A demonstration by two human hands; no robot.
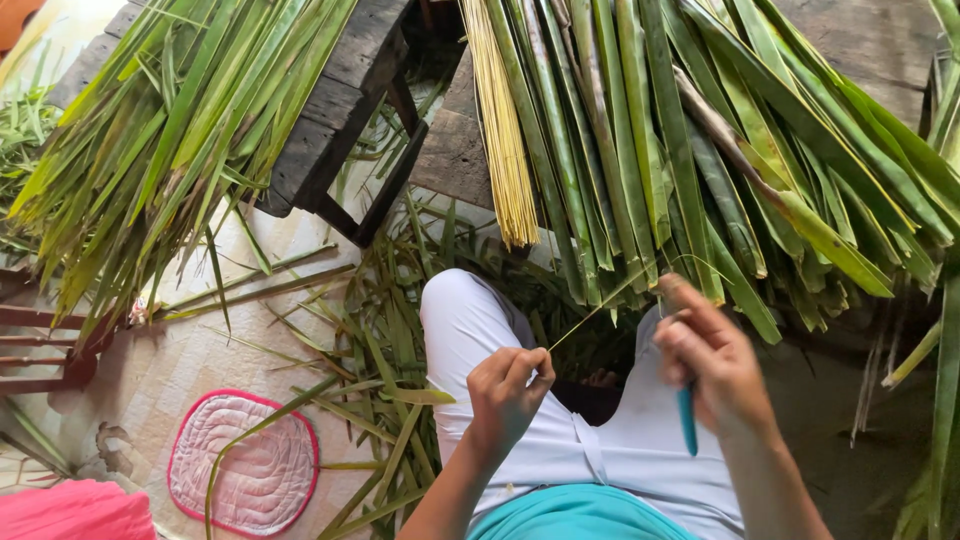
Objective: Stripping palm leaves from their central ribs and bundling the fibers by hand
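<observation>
Pinched tight: left hand had its grip closed on the near end of a thin pale leaf rib, thumb and fingertips together over the lap. Right hand had its grip clamped on the far end of the same rib, up by the index finger and thumb, and the lower fingers were wrapped round a teal-handled tool pointing down; blade not visible. Rib ran taut and slanted between the two hands, low at the left, high at the right, above the white trousers.

Rib's far end sat just below the front edge of the wooden desk. On that desk: a big bundle of long green palm leaves overhanging the front edge toward the person, and a bundle of stripped yellow ribs at its left side, tips hanging past the edge too.

Second pile of green leaves lay across a dark wooden bench at the upper left, well apart from the hands. Floor mat was littered with leaf scraps beside the left knee. Pink-edged quilted pad lay at the lower left, pink cloth at the corner.
</observation>
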